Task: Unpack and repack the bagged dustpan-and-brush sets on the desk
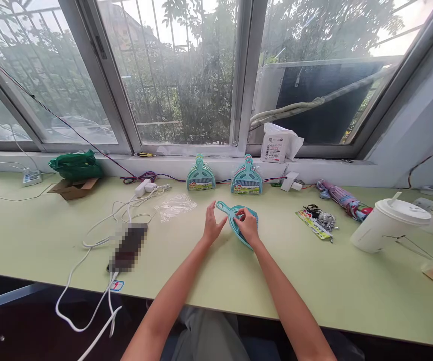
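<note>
Right hand point(247, 228) on the teal dustpan point(235, 229), unclear if clamped; handle point(227, 208) slants up-left from it, nearer the left hand point(212, 224), fingers apart!

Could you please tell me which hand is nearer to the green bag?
Left. The left hand, beside the teal dustpan, is right of the green bag; the right hand, on the dustpan, is farther right.

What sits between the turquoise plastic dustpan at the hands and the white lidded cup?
The head view shows a yellow-green printed card and a dark and silvery bundle between the dustpan and the cup, with bare pale green tabletop on either side.
</note>
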A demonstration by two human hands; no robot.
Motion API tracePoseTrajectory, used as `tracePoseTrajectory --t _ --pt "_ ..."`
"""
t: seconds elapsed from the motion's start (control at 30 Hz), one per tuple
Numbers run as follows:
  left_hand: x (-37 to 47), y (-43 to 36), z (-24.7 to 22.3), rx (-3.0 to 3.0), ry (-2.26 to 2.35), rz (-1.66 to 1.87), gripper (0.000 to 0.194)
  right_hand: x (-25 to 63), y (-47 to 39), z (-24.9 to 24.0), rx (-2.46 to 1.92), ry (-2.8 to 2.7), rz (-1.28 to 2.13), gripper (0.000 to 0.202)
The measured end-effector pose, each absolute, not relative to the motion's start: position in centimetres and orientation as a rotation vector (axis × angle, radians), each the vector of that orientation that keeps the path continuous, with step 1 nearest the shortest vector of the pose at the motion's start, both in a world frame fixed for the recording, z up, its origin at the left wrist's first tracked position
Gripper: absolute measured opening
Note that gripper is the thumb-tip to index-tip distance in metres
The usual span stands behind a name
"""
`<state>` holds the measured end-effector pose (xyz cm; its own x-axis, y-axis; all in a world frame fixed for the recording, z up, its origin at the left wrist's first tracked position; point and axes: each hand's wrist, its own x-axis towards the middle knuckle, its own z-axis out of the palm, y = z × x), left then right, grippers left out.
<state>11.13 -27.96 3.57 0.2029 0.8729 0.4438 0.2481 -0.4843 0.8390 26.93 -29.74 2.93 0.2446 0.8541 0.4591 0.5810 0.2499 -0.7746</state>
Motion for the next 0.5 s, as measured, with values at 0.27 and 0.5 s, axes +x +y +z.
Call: tracePoseTrajectory --t 0.27,0.5 --pt "13.2 -28.4 2.8 1.119 0.843 0.904 0.065 30.2 -29.7 3.7 -1.55 -1.14 0.165 0.025" --pt "10.1 -25.2 3.5 0.822 0.881 1.152 0.021 39.0 -31.2 1.3 -2.337 -0.864 -0.101 0.056"
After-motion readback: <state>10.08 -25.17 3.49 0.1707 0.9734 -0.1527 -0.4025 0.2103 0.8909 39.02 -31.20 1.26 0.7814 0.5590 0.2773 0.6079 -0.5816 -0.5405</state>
